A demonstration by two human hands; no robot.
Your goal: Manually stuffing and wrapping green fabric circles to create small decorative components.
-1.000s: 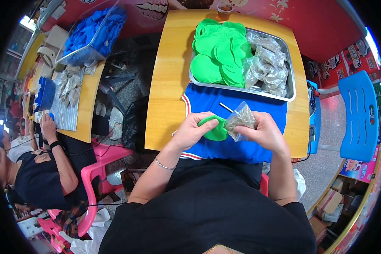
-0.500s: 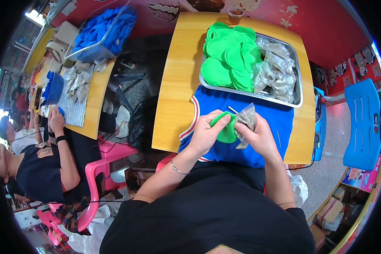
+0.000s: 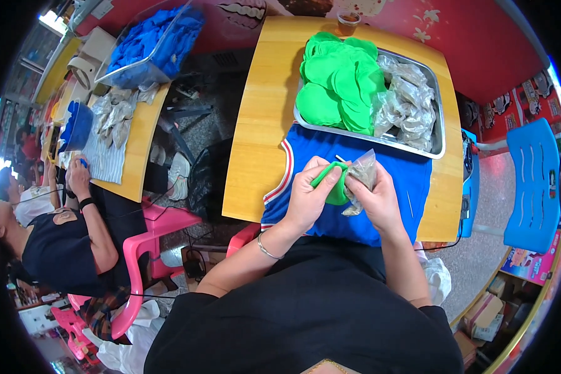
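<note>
My left hand (image 3: 310,192) pinches a round green fabric pouch (image 3: 336,192), its upper edge spread a little apart. Close beside it, my right hand (image 3: 376,198) grips a small clear plastic bag of brownish-grey filling (image 3: 363,169), which touches or nearly touches the pouch. Whether any of the bag is inside the pouch I cannot tell. Both hands are over a blue garment (image 3: 380,149) with red-and-white trim, lying on the table. Beyond them a metal tray (image 3: 441,128) holds a heap of green fabric rounds (image 3: 340,81) on its left and several filled bags (image 3: 408,106) on its right.
The yellow wooden table (image 3: 255,118) carries a cup of brown drink (image 3: 348,23) at its far edge. A blue chair (image 3: 533,187) stands to the right. On the left, a person (image 3: 65,237) works at another table beside a bin of blue fabric pieces (image 3: 149,47). A pink chair (image 3: 137,262) is nearby.
The green pouch has turned and its edge has opened more in my left hand. The bag in my right hand has shifted only slightly, staying beside the pouch.
</note>
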